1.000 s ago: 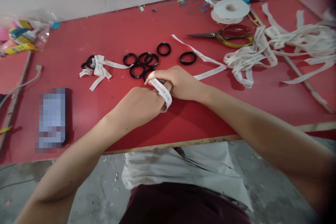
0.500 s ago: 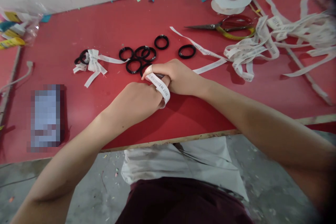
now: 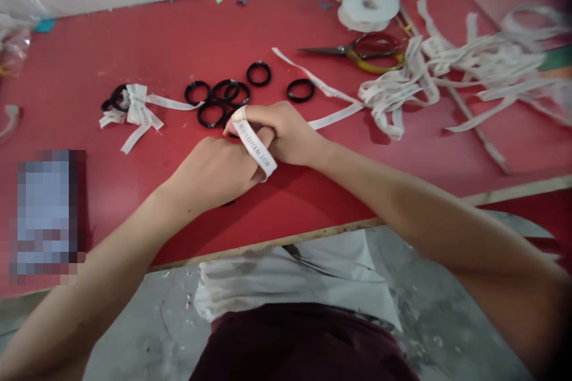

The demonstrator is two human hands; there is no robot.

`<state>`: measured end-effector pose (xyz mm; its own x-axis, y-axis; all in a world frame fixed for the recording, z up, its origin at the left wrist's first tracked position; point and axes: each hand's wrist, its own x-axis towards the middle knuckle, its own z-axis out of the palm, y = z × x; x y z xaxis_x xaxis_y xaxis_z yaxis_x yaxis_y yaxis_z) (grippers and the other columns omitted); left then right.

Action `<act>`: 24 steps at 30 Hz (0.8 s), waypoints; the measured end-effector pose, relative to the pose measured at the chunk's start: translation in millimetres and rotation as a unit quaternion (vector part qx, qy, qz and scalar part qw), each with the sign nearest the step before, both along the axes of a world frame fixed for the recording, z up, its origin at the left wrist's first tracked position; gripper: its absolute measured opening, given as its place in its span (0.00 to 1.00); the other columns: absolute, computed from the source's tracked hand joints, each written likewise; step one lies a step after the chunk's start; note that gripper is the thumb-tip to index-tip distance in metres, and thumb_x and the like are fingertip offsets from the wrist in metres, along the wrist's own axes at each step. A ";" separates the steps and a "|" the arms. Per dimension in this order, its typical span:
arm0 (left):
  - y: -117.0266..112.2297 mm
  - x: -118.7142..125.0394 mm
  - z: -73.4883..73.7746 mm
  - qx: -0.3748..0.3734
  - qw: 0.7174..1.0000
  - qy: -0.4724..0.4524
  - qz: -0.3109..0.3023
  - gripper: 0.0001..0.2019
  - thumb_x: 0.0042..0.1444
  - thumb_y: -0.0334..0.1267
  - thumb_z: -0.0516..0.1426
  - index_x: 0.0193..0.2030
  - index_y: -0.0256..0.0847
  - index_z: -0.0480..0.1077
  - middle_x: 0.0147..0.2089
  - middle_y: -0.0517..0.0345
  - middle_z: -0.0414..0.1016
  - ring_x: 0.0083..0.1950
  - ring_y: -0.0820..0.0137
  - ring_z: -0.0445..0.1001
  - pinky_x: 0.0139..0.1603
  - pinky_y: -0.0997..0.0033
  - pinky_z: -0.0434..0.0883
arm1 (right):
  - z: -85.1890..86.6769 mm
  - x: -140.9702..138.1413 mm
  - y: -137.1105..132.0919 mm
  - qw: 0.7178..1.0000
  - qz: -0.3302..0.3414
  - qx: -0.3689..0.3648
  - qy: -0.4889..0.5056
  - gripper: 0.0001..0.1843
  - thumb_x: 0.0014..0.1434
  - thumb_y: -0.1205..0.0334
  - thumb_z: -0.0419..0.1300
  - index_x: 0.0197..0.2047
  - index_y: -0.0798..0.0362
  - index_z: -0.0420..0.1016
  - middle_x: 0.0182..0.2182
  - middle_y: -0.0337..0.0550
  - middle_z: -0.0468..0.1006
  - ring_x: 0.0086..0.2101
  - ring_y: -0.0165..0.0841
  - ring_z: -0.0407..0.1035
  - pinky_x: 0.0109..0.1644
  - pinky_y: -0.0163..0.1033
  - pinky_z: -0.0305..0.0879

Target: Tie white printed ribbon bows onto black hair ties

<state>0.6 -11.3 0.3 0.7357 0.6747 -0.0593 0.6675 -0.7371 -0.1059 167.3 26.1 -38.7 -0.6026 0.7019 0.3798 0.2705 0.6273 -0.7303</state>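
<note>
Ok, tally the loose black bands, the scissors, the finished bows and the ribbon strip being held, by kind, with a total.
Loose black bands: 6 in plain view; a seventh may be hidden
Scissors: 1
Finished ribbon bow: 1
Held ribbon strip: 1
Total: 9

White ribbon strip (image 3: 254, 146) with small black letters, looped over the fingers of both hands, pulled tight between them, its long tail (image 3: 335, 116) lying flat on the red table, trailing to the right
</note>
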 end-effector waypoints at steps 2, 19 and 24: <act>3.2 0.6 -5.7 0.030 0.998 -0.052 0.007 0.20 0.65 0.46 0.49 0.55 0.33 0.67 0.29 0.50 0.77 0.26 0.65 0.74 0.26 0.71 0.62 | 2.0 -1.8 -2.6 0.999 -0.024 -0.002 0.033 0.11 0.57 0.70 0.53 0.42 0.53 0.73 0.37 0.41 0.80 0.39 0.32 0.73 0.42 0.34 0.64; 18.2 -11.0 -20.3 -0.272 0.848 -0.454 -0.036 0.38 0.57 0.71 0.42 0.35 0.34 0.73 0.22 0.59 0.68 0.23 0.75 0.63 0.25 0.74 0.61 | 1.7 1.2 -5.3 0.994 -0.030 0.101 0.010 0.06 0.55 0.69 0.53 0.36 0.54 0.70 0.24 0.35 0.74 0.22 0.25 0.64 0.29 0.30 0.56; 20.4 -10.3 -19.4 -0.504 0.598 -0.620 -0.056 0.33 0.61 0.67 0.43 0.37 0.37 0.72 0.15 0.72 0.41 0.15 0.80 0.39 0.16 0.76 0.46 | -0.4 7.3 2.0 0.993 -0.030 0.116 0.011 0.13 0.66 0.59 0.53 0.31 0.54 0.71 0.17 0.31 0.64 0.18 0.23 0.56 0.24 0.30 0.49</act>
<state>-9.7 9.1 -19.0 0.6730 0.6982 0.2440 -0.2881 -0.0564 0.9559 174.6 28.1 -39.1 -0.5521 0.6278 0.5486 0.2970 0.7629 -0.5742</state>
